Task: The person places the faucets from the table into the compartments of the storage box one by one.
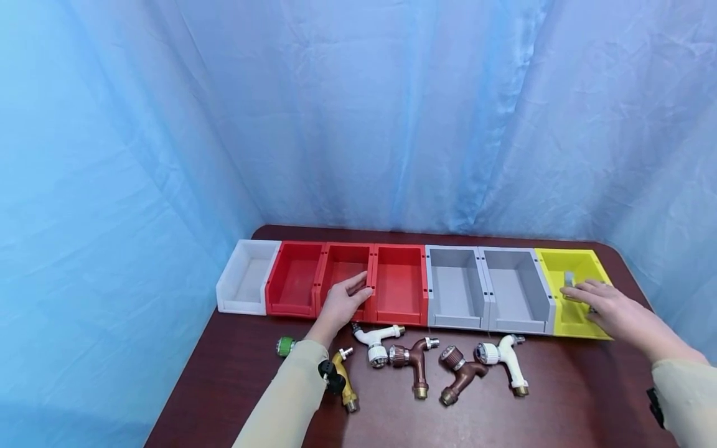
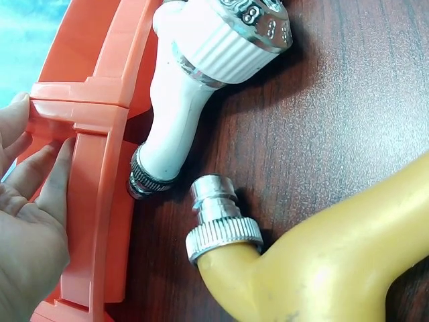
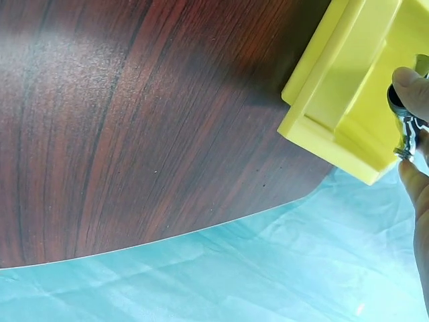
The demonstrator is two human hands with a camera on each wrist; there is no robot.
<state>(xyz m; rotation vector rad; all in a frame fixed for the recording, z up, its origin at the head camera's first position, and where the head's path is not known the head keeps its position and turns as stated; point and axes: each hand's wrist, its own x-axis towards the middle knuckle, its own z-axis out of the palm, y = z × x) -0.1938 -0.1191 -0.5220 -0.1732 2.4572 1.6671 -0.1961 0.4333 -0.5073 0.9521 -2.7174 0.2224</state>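
My left hand (image 1: 343, 305) reaches over the front of a red bin (image 1: 399, 280). In the left wrist view its fingers (image 2: 50, 181) touch the divider between two red bins, with nothing held between them. At the far right, my right hand (image 1: 616, 311) is over the yellow bin (image 1: 602, 330). Its thumb (image 3: 412, 90) and a finger hold a shiny chrome tap (image 3: 407, 134) at the bin, most of it hidden by the hand. Beside the left forearm lie a yellow tap (image 1: 344, 379) and a white tap (image 1: 376, 338).
Two brown taps (image 1: 417, 367) and another white tap (image 1: 508, 361) lie on the dark wooden table (image 1: 403, 423). A green knob (image 1: 285, 346) shows by the left sleeve. White (image 1: 241, 305) and grey bins (image 1: 456, 320) complete the row. Blue curtain hangs behind.
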